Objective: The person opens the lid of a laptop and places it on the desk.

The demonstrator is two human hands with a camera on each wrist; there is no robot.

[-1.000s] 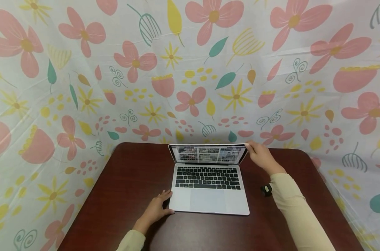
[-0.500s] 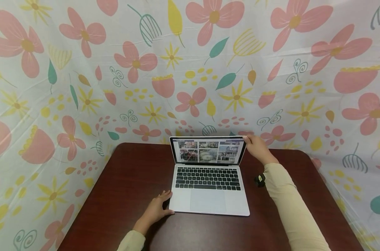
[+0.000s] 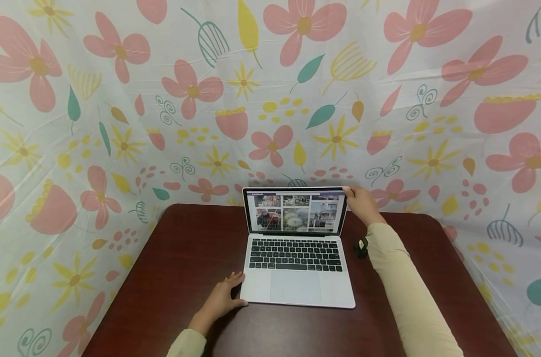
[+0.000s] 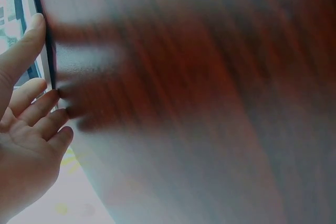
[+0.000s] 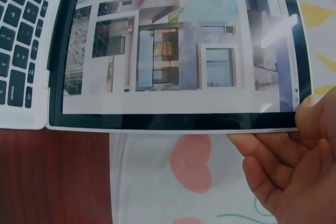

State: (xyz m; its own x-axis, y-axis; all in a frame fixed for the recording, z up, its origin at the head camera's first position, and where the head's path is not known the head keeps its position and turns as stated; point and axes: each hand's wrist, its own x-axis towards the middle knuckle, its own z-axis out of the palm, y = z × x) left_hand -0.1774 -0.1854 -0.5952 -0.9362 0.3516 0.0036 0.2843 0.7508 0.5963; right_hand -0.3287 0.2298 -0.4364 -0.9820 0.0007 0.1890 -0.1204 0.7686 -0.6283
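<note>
A silver laptop (image 3: 295, 287) stands unfolded on the dark red-brown table, its lit screen (image 3: 294, 213) raised and showing a page of photos. My right hand (image 3: 363, 204) pinches the screen's top right corner, thumb (image 5: 311, 116) on the front bezel and fingers behind the lid. At the laptop's left side rests my left hand (image 3: 221, 297), its fingers along the edge of the base and its thumb at the front left corner. In the left wrist view the left hand's fingers (image 4: 50, 121) lie loosely extended, tips right at the laptop's edge.
The table (image 3: 163, 277) has rounded far corners. Behind and beside it hangs a white cloth (image 3: 185, 148) printed with flowers and leaves. A small black device (image 3: 361, 247) sits at the right wrist.
My right hand has tilted the screen further upright, moving up and slightly left with its corner, so more of the display shows. The left hand has stayed in place.
</note>
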